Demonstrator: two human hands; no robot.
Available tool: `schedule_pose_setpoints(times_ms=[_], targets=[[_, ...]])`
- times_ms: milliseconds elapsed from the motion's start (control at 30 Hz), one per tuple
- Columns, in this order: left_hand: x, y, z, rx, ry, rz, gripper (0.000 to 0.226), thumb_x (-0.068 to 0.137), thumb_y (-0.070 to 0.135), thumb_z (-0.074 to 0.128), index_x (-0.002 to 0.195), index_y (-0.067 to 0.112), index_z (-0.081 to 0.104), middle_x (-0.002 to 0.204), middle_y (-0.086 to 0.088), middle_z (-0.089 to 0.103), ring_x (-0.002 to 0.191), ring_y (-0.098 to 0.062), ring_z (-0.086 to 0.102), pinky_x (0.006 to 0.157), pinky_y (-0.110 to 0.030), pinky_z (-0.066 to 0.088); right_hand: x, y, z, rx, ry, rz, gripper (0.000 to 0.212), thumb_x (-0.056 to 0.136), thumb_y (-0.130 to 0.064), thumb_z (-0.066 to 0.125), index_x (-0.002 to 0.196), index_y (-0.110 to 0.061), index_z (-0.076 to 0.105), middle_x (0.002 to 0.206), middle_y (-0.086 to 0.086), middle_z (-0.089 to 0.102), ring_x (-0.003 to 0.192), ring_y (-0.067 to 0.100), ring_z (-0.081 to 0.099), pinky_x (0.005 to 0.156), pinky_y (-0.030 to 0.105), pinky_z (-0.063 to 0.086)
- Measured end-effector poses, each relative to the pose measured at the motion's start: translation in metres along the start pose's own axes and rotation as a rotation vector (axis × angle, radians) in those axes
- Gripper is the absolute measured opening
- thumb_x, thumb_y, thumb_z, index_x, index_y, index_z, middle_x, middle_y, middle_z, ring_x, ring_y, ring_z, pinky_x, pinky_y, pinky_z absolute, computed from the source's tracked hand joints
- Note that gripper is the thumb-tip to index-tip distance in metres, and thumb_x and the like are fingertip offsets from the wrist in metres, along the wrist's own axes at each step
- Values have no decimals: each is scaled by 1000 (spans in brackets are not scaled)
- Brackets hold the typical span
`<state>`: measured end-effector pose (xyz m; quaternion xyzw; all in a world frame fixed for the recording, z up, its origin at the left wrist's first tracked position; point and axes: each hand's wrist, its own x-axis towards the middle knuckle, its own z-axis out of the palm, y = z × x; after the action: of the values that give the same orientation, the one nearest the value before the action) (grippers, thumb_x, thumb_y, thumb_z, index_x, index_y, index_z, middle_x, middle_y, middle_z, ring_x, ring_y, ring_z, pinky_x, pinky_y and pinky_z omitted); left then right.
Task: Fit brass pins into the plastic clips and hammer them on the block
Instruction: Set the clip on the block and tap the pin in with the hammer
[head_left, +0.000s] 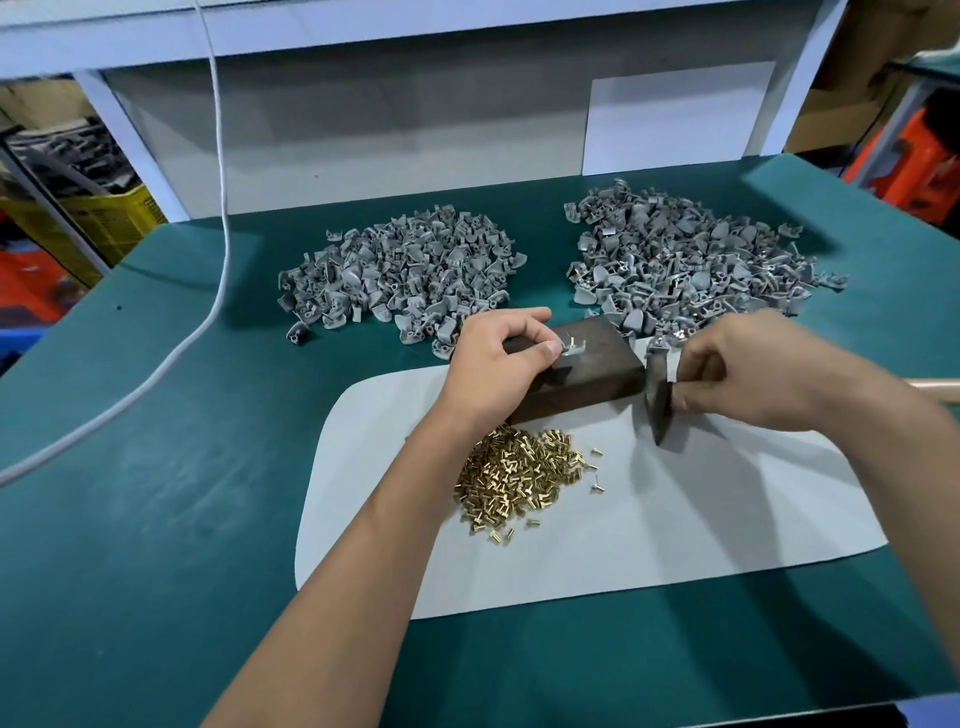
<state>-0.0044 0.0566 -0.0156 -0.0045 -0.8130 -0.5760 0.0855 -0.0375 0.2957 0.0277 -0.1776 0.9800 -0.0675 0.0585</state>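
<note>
A grey plastic clip (571, 347) with a brass pin standing in it is pinched between the thumb and forefinger of the left hand (493, 364) and held on top of the dark block (587, 379). The block rests at the far edge of a pale mat (675, 519) on the green table (156, 519). A hammer (658, 395) is gripped at its head by the curled fingers of the right hand (753, 374), just right of the block. Loose brass pins (514, 478) are heaped on the mat near the block. Two piles of grey clips (400, 270) lie beyond it.
</note>
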Motion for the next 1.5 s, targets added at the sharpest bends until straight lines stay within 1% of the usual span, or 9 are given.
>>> schedule_pose_setpoints(times_ms=[267,533,733,867,1000,1100,1300,1400,1500], targets=[[3,-3,1,44,-19,67,19,89,2,72,77,16,73,128,-7,68,129,-17,56,117,-45,35,15,-50,4,97,218,-381,27,89,-38,74,114,-29,68,97,-7,62,92,16,59,83,38,51],[5,-9,-3,-37,92,42,16,96,15,67,85,6,73,123,-2,69,119,-14,62,111,-47,43,23,-55,16,91,314,-472,45,92,-58,47,82,-17,63,79,-3,57,77,21,53,69,42,47],[4,-5,-3,26,37,134,24,97,11,66,76,14,76,115,-8,73,116,-15,64,108,-41,44,25,-57,19,152,369,-597,27,97,-32,67,78,-13,62,75,-4,53,74,18,47,67,32,33],[2,-1,-5,-38,-37,139,27,97,2,63,73,6,74,110,-13,74,102,-16,67,96,-33,51,24,-59,19,171,399,-648,19,95,-26,70,80,-15,65,76,-5,51,75,19,48,68,33,37],[1,-2,-7,-84,-35,127,13,93,4,67,84,-2,74,90,-13,74,80,-14,64,80,-33,52,24,-56,15,189,331,-633,28,91,-34,74,80,-10,67,75,-2,56,72,20,52,67,34,41],[1,-4,-5,-30,21,174,7,89,6,73,83,4,74,83,-13,74,81,-25,69,79,-40,55,22,-36,3,201,259,-446,29,87,-53,69,83,-25,68,75,-11,63,70,8,57,63,26,42],[3,-11,-7,124,59,248,7,87,10,78,82,14,76,81,6,74,82,-7,68,79,-22,52,10,13,-7,-81,-176,-109,21,83,-38,80,87,-31,61,86,-10,66,75,8,58,62,22,42],[5,-15,-8,134,57,238,6,87,12,79,84,17,77,83,8,75,84,-8,69,81,-24,53,7,11,4,-36,-156,-117,24,84,-30,81,80,-26,57,83,-8,62,80,17,58,70,31,46],[7,-16,-9,114,58,204,5,86,14,80,85,18,80,84,8,76,86,-11,70,84,-32,56,5,13,3,1,-119,-139,19,93,-20,70,80,-25,58,78,-10,63,71,6,57,60,19,40]])
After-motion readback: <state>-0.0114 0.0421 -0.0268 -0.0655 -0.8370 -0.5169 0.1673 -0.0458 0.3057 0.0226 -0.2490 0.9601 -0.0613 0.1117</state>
